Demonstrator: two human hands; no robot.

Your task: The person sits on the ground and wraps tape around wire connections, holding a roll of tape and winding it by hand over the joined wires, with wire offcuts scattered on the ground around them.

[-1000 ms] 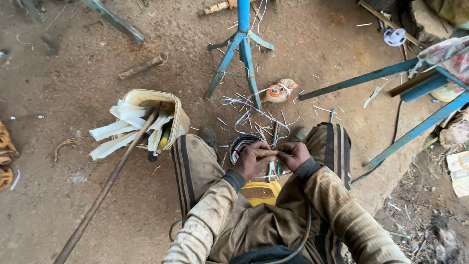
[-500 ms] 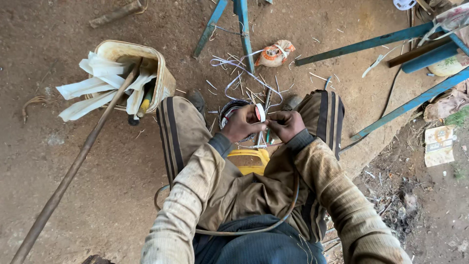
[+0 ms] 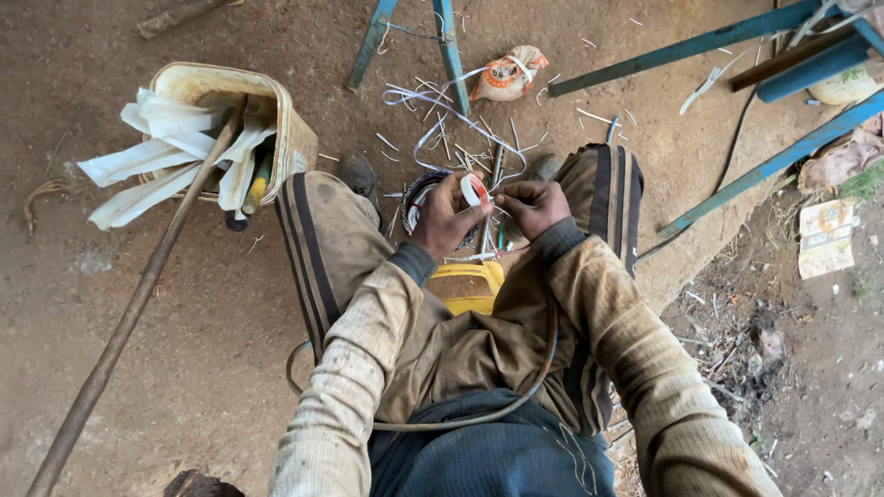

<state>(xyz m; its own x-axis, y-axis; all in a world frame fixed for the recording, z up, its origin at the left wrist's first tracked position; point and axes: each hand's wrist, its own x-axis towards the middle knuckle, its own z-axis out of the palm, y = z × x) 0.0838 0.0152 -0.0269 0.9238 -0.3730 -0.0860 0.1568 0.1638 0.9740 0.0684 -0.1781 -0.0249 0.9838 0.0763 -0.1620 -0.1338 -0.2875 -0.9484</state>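
Note:
I sit on a yellow seat (image 3: 468, 287) with my knees apart over a dirt floor. My left hand (image 3: 445, 218) grips a small white roll of tape (image 3: 474, 190) with a red mark on it. My right hand (image 3: 533, 206) is closed just beside it, pinching something thin that I cannot make out. Under both hands lies a round coil of striped wire (image 3: 419, 195), and thin metal rods (image 3: 492, 189) run away from them. A pale ribbon of tape (image 3: 440, 110) loops over the ground ahead.
A tan container (image 3: 287, 124) full of white strips stands at the left, with a long wooden pole (image 3: 138, 299) leaning across it. Blue metal frame legs (image 3: 449, 46) and bars (image 3: 748, 179) cross the top and right. A small orange-and-white bag (image 3: 505, 75) lies ahead. A cable (image 3: 516, 400) runs across my lap.
The view has tilted down and closer to my lap. My hands stay together between my knees, and the white roll is now plainly visible in my left hand.

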